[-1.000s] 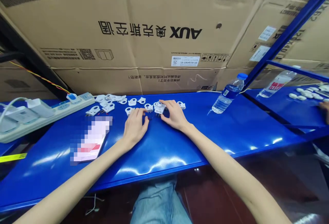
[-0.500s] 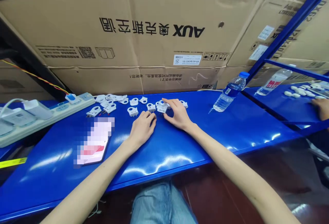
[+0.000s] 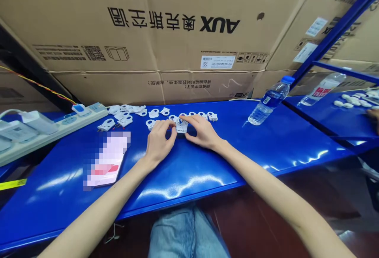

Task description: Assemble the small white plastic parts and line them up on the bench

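Glossy blue metal bench [image 3: 207, 159] runs left to right, with brown cardboard cartons [image 3: 166, 32] stacked along its far edge. White power strip [image 3: 56, 125] sits at the far left. Clear plastic water bottle with blue cap [image 3: 268, 102] lies tilted at the far right. Blurred flat card or phone [image 3: 106, 159] is seen near left.

Row of small white moulded plastic plug parts with ring tabs [image 3: 130, 113] is spread along the far edge, mostly left of the hands, with a few just beyond them.

One small white plastic plug piece with metal pins [image 3: 180, 125] is held between both hands at bench centre, just above or on the surface; contact with the bench cannot be told.

Left hand [image 3: 158, 143] is closed lightly, its fingertips pinching the piece's left side. Right hand [image 3: 203, 133] is curled, thumb and forefinger pinching the right side.

Piece is judged very light, rigid and smooth, so slip is likely under a loose pinch. Pins are judged bendable, so grip is best taken on the body edges or ring tab, not the pins.
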The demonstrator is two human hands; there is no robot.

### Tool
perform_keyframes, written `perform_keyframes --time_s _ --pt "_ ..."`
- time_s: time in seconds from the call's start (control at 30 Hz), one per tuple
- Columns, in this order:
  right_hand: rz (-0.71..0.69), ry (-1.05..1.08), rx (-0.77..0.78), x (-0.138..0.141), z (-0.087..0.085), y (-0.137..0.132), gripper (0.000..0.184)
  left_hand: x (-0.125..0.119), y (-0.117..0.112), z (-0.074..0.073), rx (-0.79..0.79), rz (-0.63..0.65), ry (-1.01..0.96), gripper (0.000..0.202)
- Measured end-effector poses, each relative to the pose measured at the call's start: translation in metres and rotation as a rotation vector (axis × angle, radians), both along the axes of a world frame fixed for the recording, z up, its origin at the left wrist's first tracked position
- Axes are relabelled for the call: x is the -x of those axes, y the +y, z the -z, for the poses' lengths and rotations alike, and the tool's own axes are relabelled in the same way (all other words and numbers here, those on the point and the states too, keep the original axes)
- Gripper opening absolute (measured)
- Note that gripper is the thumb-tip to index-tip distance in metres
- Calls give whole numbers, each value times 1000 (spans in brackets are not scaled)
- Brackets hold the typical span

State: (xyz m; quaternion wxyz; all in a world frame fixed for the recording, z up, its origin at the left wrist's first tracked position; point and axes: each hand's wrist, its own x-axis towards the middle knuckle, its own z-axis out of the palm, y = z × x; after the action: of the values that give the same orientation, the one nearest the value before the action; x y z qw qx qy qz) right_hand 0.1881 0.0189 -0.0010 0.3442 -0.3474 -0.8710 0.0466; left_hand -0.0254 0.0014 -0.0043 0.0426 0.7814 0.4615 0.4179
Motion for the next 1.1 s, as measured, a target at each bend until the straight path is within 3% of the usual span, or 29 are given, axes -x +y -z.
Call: perform_keyframes --time_s 0.33,0.67,0.87,1.1 --pt "7 -10 12 0 4 2 60 -4 0 -5 -43 67 -132 13" --pt "3 16 -8 0 3 3 58 -4 8 -2 267 48 -406 20" --pt "10 39 -26 0 3 3 57 -4 10 -2 343 84 -519 25" --pt "10 41 -38 -1 2 3 54 -5 10 -1 373 110 -517 26"
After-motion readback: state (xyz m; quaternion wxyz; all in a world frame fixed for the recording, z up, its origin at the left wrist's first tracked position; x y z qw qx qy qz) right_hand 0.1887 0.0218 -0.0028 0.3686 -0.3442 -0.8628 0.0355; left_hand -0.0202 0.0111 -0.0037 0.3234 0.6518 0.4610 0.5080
